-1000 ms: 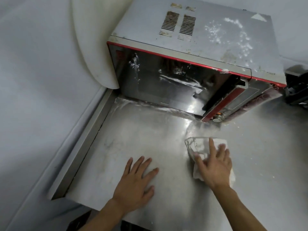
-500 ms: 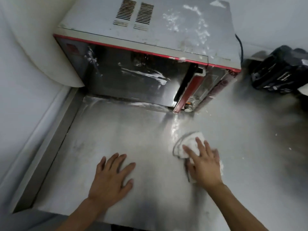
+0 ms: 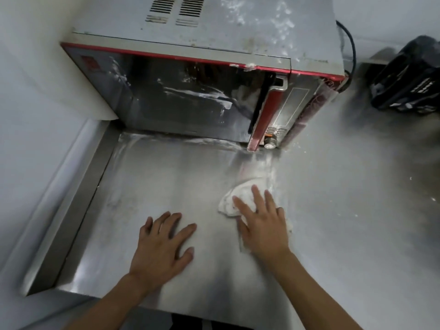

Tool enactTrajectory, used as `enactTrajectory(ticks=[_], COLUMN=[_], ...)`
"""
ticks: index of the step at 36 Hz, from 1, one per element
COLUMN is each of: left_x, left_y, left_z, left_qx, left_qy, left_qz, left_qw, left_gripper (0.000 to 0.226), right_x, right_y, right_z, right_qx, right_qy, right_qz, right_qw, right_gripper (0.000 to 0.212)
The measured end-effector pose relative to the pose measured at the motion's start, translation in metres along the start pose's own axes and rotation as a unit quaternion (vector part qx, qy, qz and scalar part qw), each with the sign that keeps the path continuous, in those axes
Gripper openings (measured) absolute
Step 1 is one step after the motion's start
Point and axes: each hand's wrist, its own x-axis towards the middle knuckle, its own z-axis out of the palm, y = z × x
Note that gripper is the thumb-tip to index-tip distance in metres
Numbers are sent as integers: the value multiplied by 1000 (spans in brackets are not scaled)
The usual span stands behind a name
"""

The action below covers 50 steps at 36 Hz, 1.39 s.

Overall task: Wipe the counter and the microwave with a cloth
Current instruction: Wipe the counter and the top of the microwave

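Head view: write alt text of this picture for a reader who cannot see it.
A person's right hand presses a crumpled white cloth onto a dusty stainless-steel counter, while the left hand rests flat beside it. Behind stands a silver microwave with red trim, its dark glass door and top smeared with white residue.

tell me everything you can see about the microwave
The microwave is a boxy unit with a grey metal-looking top, red trim along the front edge and a dark glossy door that looks shut. Two groups of vent slots sit in the top. A red handle and a panel with a knob are on the front's right side. White splatter marks top and door. It stands upright on the steel counter, with a dark cord behind.
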Motion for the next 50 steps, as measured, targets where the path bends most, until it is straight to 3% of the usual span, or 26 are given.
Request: enactTrajectory(ticks=[5,11,15,19,22,25,27,31,33,36,42,50], left_x=[0,0,0,-1,-1,-1,0,-1,-1,-1,1,1], left_y=[-2,-2,-4,-6,-9,-8,-8,-9,-10,-11,-13,-13], left_z=[4,5,6,7,9,8,7,7,6,7,6,10], left_qx=[-10,-16,-26,-31,-26,-34,-40,-44,-49,-50,-49,-36], left_qy=[8,32,42,39,32,30,34,19,15,18,-5,-5], left_qz=[6,13,17,23,26,23,23,21,24,31,31,29], left_qw=[1000,999,999,998,999,999,998,999,998,998,998,999], left_gripper=[53,52,52,52,53,53,53,55,57,59,57,58], right_x=[52,116,140,160,152,133,118,102,111,134,181,176], right_y=[3,-55,-108,-144,-147,-131,-114,-86,-87,-108,-176,-213], right_z=[-6,-11,-7,-5,-3,-5,-6,-6,-10,-12,-11,-2], right_qx=[28,44,49,55,52,47,45,59,63,34,39,47], right_qy=[71,52,41,27,21,-2,8,58,45,31,33,-26], right_qz=[163,174,110,-33,-135,-165,-129,27,89,98,7,-241], right_qw=[984,982,992,998,989,985,991,996,993,994,999,969], right_gripper=[55,58,59,57,53,50,52,71,79,81,76,72])
